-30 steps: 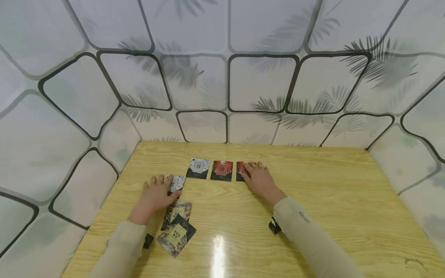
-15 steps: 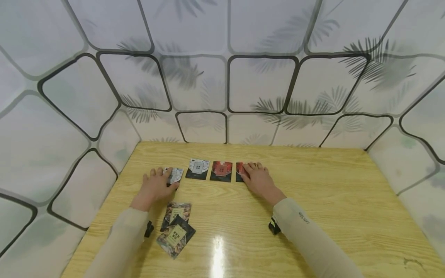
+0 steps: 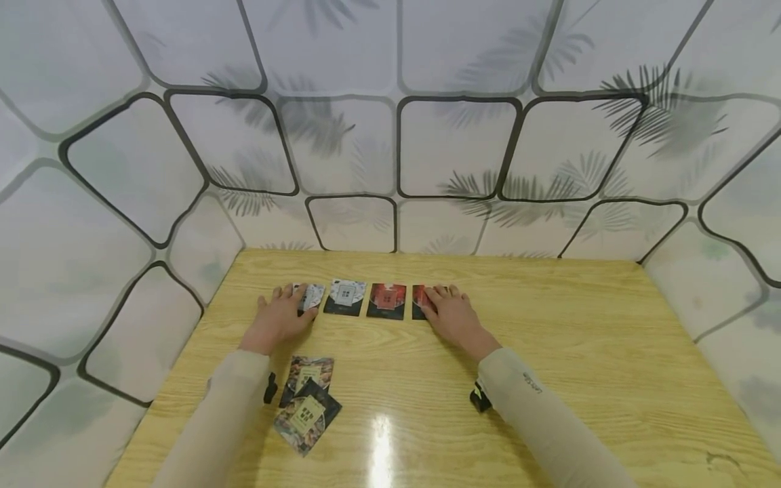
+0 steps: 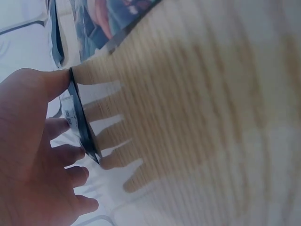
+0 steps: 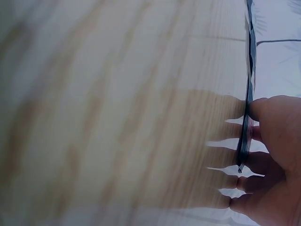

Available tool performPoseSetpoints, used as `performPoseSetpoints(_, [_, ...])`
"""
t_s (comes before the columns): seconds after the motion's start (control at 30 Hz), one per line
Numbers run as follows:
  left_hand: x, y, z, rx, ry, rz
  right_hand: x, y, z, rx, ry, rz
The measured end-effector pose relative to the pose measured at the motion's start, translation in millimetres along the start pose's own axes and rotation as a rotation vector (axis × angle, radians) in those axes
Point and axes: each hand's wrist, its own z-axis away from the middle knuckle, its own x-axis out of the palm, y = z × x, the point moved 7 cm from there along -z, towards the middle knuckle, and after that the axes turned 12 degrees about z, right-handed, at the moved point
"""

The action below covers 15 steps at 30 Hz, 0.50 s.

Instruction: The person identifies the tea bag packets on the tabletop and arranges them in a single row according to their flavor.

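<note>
Four-sided flat packets lie on the wooden table (image 3: 549,325). My left hand (image 3: 279,320) touches a white-and-black packet (image 3: 314,296) at the left end of a row, its fingers spread and partly covering it. Beside it in the row lie another white-and-black packet (image 3: 346,297) and a red-and-black packet (image 3: 387,301). At the row's right end my right hand (image 3: 454,315) rests its relaxed fingers on a second red-and-black packet (image 3: 417,301), hiding much of it. The left wrist view shows the left packet edge-on (image 4: 77,115); the right wrist view likewise shows the right packet (image 5: 243,146).
Nearer me, two brown food-printed packets overlap: an upper one (image 3: 308,415) lies tilted over a lower one (image 3: 311,371). Patterned walls (image 3: 445,149) border the table at the back and both sides.
My left hand has slid the white-and-black packet away from me and slightly right, up level with the row. It was lower, near the brown packets. My right hand has stayed in place.
</note>
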Motion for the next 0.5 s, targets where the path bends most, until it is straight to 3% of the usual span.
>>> performPoseSetpoints(0.5, [0.0, -0.4, -13.6, -0.001, 0.011, 0.009, 0, 2, 0.7, 0.011, 0.01, -0.014])
